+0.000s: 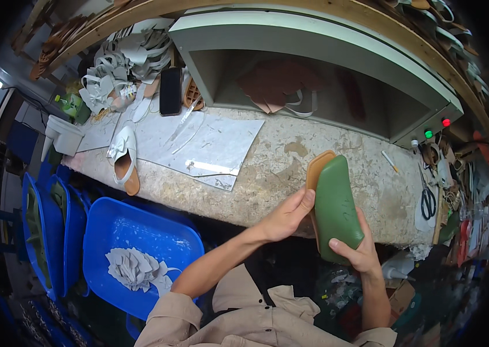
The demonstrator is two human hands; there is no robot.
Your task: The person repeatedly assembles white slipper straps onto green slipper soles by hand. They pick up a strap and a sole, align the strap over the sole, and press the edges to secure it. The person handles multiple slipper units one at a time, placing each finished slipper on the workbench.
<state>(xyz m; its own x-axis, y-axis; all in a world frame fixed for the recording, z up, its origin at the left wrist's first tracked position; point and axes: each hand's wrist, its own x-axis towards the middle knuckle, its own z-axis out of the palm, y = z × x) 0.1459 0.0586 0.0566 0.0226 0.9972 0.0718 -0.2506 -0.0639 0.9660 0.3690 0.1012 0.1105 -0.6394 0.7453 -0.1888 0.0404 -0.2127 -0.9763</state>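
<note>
A green shoe last (335, 202) is held up at the front edge of the workbench, with a tan shoe sole (315, 169) lying along its left side. My right hand (357, 250) grips the last near its lower end, thumb across the green face and fingers round the right edge. From the left, my left hand (287, 216) closes on the sole's edge with the thumb on top; its other fingers are partly hidden. Sole and last sit close together, the sole showing past the last at the upper left. Dark handwritten marks show on the green face.
Behind my hands stands a grey open-fronted box machine (337, 34) holding pinkish pieces and white straps. A white sandal (123, 159), black phone (170, 91) and scissors (427, 201) lie on the bench (291, 147). Below left, a blue tub (103, 231) contains light grey cut pieces.
</note>
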